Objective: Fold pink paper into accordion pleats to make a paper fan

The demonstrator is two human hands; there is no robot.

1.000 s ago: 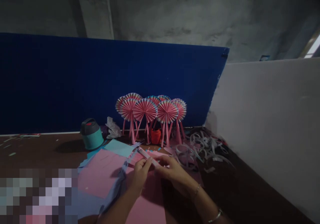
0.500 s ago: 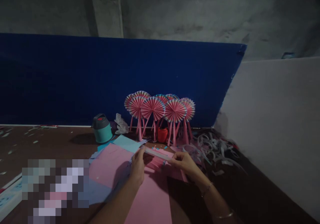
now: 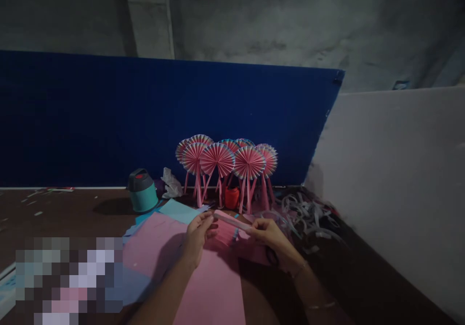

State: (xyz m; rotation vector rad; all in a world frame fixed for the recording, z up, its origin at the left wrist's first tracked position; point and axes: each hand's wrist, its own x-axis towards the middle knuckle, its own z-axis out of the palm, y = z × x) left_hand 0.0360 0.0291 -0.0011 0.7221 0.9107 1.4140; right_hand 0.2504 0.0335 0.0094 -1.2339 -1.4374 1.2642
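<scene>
Both of my hands hold a pink pleated paper strip point(image 3: 229, 221) just above the table. My left hand point(image 3: 196, 237) pinches its left end and my right hand point(image 3: 269, 234) pinches its right end. Pleats hang below the strip between the two hands. Under them lie flat pink paper sheets point(image 3: 214, 286). Behind, several finished pink paper fans point(image 3: 225, 162) on pink stick handles stand against a blue board point(image 3: 145, 116).
A teal jar with a dark lid point(image 3: 142, 191) and a crumpled white scrap point(image 3: 170, 183) sit at the back left. A small red pot point(image 3: 231, 197) stands among the fans. Curled white paper strips point(image 3: 305, 213) pile up at the right, beside a white panel point(image 3: 392, 179). Light blue sheets point(image 3: 178, 211) lie nearby.
My hands have drawn apart along the pleated strip and lifted it slightly. The view has swung right and then back left.
</scene>
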